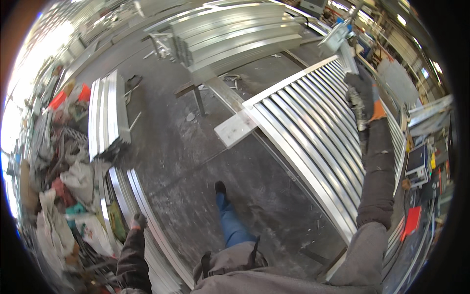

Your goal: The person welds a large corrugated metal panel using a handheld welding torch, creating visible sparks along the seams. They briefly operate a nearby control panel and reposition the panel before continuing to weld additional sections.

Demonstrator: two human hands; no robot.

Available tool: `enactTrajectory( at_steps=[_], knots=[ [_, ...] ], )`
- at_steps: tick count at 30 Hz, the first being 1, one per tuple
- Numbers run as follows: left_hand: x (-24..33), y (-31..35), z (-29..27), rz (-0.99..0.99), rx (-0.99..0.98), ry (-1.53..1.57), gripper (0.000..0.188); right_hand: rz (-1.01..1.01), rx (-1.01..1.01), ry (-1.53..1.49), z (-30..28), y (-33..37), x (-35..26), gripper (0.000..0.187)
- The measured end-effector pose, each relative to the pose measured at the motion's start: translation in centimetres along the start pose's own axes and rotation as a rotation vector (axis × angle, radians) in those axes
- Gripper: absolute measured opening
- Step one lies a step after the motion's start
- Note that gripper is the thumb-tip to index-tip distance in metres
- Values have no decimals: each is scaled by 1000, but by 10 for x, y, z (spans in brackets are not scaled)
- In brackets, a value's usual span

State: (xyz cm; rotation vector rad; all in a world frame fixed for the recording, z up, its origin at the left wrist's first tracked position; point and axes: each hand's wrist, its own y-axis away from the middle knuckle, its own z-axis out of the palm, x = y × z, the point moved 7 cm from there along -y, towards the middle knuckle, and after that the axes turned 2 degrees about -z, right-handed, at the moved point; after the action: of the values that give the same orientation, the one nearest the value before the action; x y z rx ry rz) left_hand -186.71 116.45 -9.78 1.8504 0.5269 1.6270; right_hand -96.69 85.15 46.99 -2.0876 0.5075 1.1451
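Note:
My right hand point(360, 94), in a dark, worn glove with an orange cuff, reaches out over the far right of a slatted metal panel point(313, 122). Its fingers close round the stem of a pale grey hammer-like piece point(335, 40) with a blocky far end; blur hides its exact kind. The panel has a silver frame and many parallel slats, and a light board point(236, 128) sticks out at its left corner. Low on the left, my left hand point(139, 221) hangs over long silver metal strips point(149, 208). Its fingers are too small and blurred to read, and contact with the strips cannot be told.
A stack of wide metal profiles point(235, 36) lies at the back on supports. Another bundle of profiles point(105, 115) rests on the left, beside heaped sacks and scrap point(78, 179). Tools and a red item point(412, 221) lie at the right. My foot point(220, 187) is on the dark floor.

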Motion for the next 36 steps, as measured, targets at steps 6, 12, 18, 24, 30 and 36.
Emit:
enactTrajectory(
  at_steps=[6,12,18,24,30,36],
  knots=[
    [158,-81,230,-272,-461,100,31,605,248,-61,70,-28,278,54],
    [208,-78,309,286,-645,-1364,40,783,320,85,117,32,465,54],
    [328,-196,375,348,-831,-1676,46,756,561,264,134,77,552,60],
    [405,-253,402,214,-1149,-2107,41,1317,427,807,161,112,537,50],
    [502,-259,595,518,-1232,-1816,36,1223,437,1092,171,93,516,53],
    [745,-108,827,1151,-1116,-953,44,1152,369,978,159,116,534,53]
  ],
)
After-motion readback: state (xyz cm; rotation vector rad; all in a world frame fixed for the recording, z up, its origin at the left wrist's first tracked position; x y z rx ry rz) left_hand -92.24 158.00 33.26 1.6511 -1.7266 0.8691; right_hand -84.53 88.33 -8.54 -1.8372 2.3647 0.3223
